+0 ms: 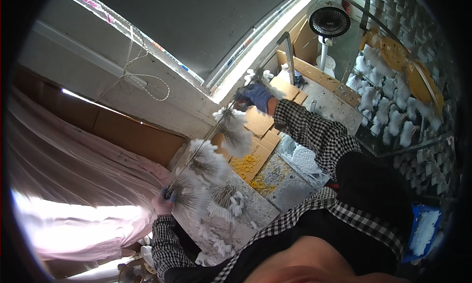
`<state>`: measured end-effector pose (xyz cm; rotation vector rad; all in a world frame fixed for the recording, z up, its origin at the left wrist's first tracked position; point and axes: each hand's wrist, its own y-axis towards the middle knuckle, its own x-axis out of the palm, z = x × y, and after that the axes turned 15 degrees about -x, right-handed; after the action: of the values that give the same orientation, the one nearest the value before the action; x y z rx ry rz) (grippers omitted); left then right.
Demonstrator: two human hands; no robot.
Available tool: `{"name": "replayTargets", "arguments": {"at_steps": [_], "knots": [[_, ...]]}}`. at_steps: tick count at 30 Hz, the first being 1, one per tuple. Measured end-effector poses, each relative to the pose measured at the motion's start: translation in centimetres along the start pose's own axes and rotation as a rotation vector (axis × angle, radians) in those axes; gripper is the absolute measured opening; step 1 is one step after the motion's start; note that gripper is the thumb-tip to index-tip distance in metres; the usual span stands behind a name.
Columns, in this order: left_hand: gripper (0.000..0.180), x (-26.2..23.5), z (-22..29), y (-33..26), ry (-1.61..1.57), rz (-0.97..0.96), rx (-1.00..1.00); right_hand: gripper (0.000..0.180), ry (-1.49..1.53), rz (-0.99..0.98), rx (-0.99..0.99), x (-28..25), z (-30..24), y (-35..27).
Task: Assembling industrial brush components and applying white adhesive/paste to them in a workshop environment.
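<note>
A long thin rod (204, 144) slants from lower left to upper right above the worktable. Fan-shaped tufts of thin pale bristles with white ends (206, 161) hang along it. My left hand (163, 203), in a glove with bluish fingertips, is closed around the rod's near end, beside one tuft (189, 192). My right hand (255, 97), in a blue glove, is closed at the far part of the rod; its fingertips are partly hidden. Another white-tipped tuft (259, 76) shows just beyond it. More bristle bundles (223, 199) lie on the table below the rod.
Yellow rings (248, 165) lie on cardboard (265, 152) on the worktable (290, 192), near crumpled clear plastic (302, 160). A fan (329, 23) stands at the back. White tufts fill a rack (388, 106) on the right, above a blue bin (415, 234). A pink curtain (78, 170) hangs left.
</note>
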<state>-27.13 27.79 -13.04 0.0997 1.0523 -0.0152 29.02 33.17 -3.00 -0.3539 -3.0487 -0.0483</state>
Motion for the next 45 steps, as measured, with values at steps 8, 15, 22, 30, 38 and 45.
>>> {"name": "replayTargets", "arguments": {"at_steps": [8, 15, 22, 30, 38, 45], "knots": [[0.040, -8.0, -1.3, 3.2, -0.028, 0.057, 0.078, 0.030, -0.047, 0.015, -0.244, 3.4, -7.6, -4.7], [0.033, -7.0, 7.5, 10.5, -0.292, -0.075, 0.202, 0.029, -0.074, 0.249, -0.349, -1.1, -14.7, -10.2], [0.045, -1.8, 17.9, 18.6, -0.496, -0.231, 0.536, 0.032, -0.296, 0.555, -0.419, -5.6, -19.5, -22.2], [0.050, 1.8, 35.5, 23.7, -0.846, -0.811, 0.567, 0.027, -0.434, 0.942, -0.608, -8.5, -24.3, -32.8], [0.047, -1.6, 47.8, 21.1, -0.757, -0.873, 0.852, 0.034, -0.580, 1.179, -0.487, -9.4, -27.5, -40.6], [0.052, -8.9, 49.8, 16.6, -0.694, -0.795, 1.041, 0.040, -0.621, 1.187, -0.608, -7.5, -28.4, -46.0]]}}
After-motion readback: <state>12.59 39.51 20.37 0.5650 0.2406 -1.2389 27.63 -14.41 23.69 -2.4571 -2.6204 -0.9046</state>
